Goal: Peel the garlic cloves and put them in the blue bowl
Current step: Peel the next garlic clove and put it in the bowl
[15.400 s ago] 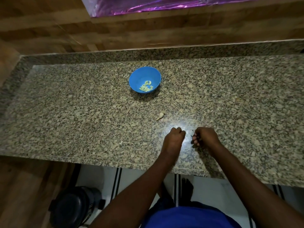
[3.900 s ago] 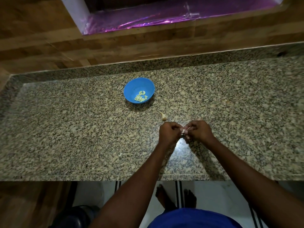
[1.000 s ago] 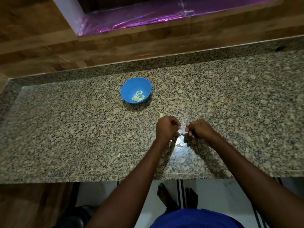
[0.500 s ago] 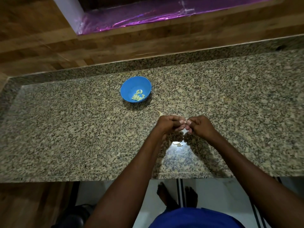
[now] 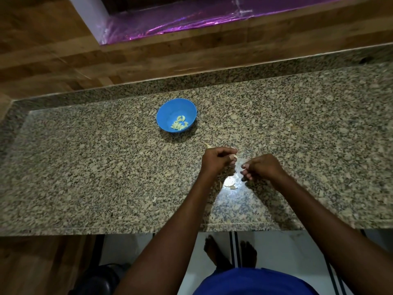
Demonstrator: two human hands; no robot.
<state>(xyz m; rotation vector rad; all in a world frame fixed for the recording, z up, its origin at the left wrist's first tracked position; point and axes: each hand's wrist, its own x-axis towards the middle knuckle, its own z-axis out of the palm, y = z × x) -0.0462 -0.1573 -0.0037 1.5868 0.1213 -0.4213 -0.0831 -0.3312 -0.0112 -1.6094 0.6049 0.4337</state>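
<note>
left hand (image 5: 217, 159): fingers curled, pinching a garlic clove (image 5: 234, 156) at the fingertips, above the counter (image 5: 85, 167)
right hand (image 5: 262, 167): just beside left, apart from it; fingers curled, can't tell if holding anything
blue bowl (image 5: 168, 111): on counter beyond hands, peeled cloves (image 5: 179, 124) inside
skins (image 5: 230, 186): on counter below hands
another clove (image 5: 207, 145): on counter, partly hidden behind left hand

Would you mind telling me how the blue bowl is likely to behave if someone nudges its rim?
The blue bowl looks like thin plastic holding only a few peeled garlic cloves, so it is probably light and would slide easily on the polished granite counter. Its rounded sides suggest a narrow base, so a push at the rim might tip it.
</note>
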